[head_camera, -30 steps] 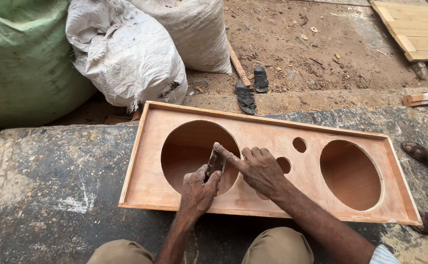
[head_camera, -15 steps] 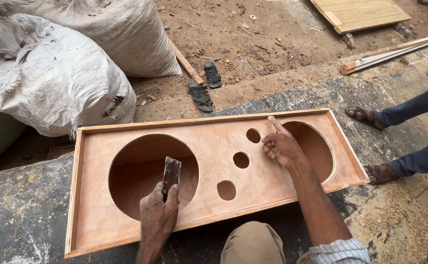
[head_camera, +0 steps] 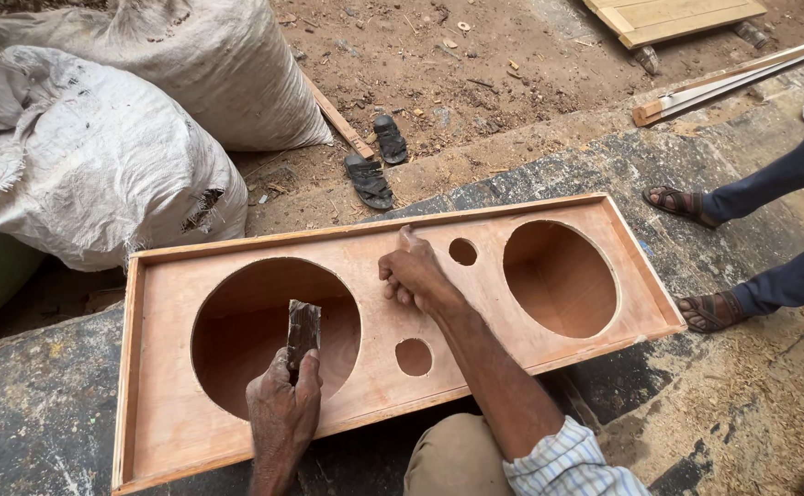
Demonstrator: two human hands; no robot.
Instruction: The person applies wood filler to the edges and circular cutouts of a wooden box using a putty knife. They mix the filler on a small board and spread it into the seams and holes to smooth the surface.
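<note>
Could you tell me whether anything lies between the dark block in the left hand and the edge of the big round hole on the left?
Nothing visible does. The left hand holds the dark block upright over the large left hole of the wooden panel. The right hand rests on the panel to the right of that hole.

One wooden panel (head_camera: 365,276) here, and cut into it are two big round holes (head_camera: 275,335) plus three small ones (head_camera: 413,356). Two hands on it, one dark block (head_camera: 303,332) held. Beyond the panel: two sacks (head_camera: 99,174), two loose sandals (head_camera: 379,161). Right of the panel, two sandalled feet (head_camera: 696,257).
</note>
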